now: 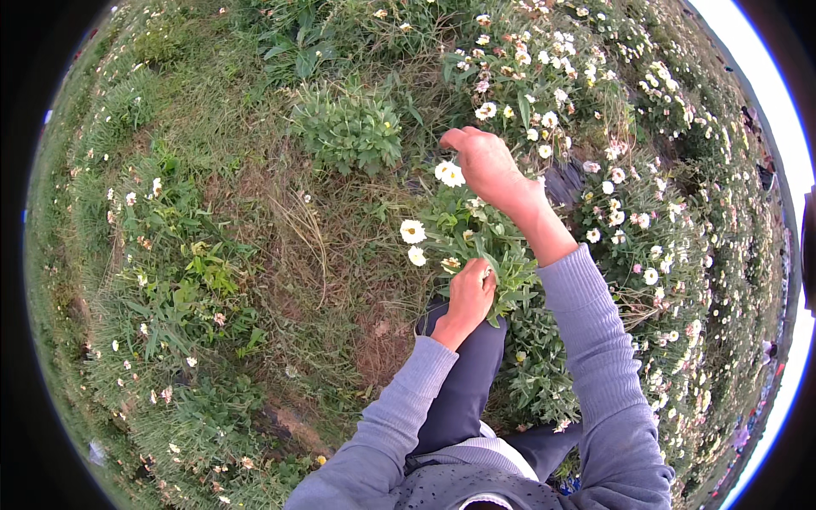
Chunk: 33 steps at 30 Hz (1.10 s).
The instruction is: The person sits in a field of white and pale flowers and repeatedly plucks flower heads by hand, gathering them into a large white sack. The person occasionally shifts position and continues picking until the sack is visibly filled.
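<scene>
My left hand (470, 294) is low over a leafy green flowering plant (510, 271), its fingers curled among the stems near my knee; what is between the fingers is hidden. My right hand (488, 162) reaches farther out over the same plant, bent at the wrist, with its fingertips pointing down and left. Just beside and below those fingertips is a white flower head (450, 173). Another white flower (412, 231) with a yellowish centre and a smaller white one (417, 256) stand left of the plant. A partly faded bloom (450, 263) sits close to my left hand.
Dense rows of white-flowered plants (650, 255) run along the right. A low green bush (350, 127) grows ahead. Grass and dry stalks (306, 236) cover the strip at left, with more flowering plants (191, 274) beyond. Dark plastic sheeting (564, 182) shows between plants.
</scene>
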Motion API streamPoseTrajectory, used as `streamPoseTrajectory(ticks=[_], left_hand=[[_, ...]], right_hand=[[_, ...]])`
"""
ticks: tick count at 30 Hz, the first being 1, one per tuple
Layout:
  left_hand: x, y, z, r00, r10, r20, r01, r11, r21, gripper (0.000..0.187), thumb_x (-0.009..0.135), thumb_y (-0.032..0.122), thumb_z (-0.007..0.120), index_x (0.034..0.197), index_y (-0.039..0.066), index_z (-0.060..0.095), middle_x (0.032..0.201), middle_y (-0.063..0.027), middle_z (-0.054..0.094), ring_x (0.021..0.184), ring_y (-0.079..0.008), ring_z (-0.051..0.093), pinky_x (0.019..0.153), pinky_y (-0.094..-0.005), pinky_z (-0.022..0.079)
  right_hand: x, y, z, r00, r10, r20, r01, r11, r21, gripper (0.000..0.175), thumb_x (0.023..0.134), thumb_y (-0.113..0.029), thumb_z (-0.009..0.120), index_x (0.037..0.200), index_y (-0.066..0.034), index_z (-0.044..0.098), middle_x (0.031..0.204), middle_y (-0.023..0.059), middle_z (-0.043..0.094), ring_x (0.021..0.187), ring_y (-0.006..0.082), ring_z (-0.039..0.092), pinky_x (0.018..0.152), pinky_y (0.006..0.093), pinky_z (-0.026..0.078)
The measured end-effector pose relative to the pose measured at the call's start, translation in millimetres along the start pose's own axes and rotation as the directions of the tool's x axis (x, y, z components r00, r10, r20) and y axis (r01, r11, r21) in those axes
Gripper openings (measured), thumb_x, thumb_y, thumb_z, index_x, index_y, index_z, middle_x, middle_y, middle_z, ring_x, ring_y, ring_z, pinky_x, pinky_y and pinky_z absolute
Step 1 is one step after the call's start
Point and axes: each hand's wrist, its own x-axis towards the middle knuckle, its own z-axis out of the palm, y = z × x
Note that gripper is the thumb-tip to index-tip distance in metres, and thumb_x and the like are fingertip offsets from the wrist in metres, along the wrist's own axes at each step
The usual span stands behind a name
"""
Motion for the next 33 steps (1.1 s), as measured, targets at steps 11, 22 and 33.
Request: streamPoseTrajectory(ticks=[11,22,33], left_hand=[[-5.8,10.8,3.3,0.988,0.122,0.093,-0.129,0.989,0.074,0.018,0.074,-0.003,0.052,0.090,0.001,0.057,0.092,-0.0167,0.058,0.073,-0.0359,0.059,0.064,-0.0396,0.050],[-12.4,15.8,8.3,0.969,0.236,-0.070,-0.229,0.969,0.093,0.028,0.064,-0.011,0.054,0.089,0.002,0.057,0.085,-0.0122,0.057,0.071,-0.0305,0.059,0.061,-0.0361,0.051],[-23.9,8.3,23.1,0.997,0.042,-0.073,-0.051,0.989,-0.135,0.017,0.076,-0.003,0.059,0.093,0.001,0.058,0.077,-0.0077,0.060,0.064,-0.0163,0.058,0.058,-0.0283,0.046]], right_hand=[[-3.7,30.5,96.1,0.760,0.249,0.601,0.099,0.869,-0.485,0.022,0.077,-0.017,0.059,0.097,-0.0079,0.060,0.098,0.0134,0.060,0.091,0.0279,0.060,0.075,0.0364,0.050],[-63.7,27.3,23.9,0.905,0.217,0.366,-0.072,0.926,-0.370,0.014,0.078,-0.001,0.047,0.091,-0.0023,0.049,0.086,0.0181,0.059,0.075,0.0344,0.061,0.061,0.0426,0.049],[-60.9,-27.6,1.8,0.820,0.332,0.466,-0.542,0.713,0.445,0.031,0.091,-0.031,0.049,0.079,-0.0026,0.054,0.068,0.0017,0.056,0.065,0.0086,0.056,0.059,0.0249,0.046]])
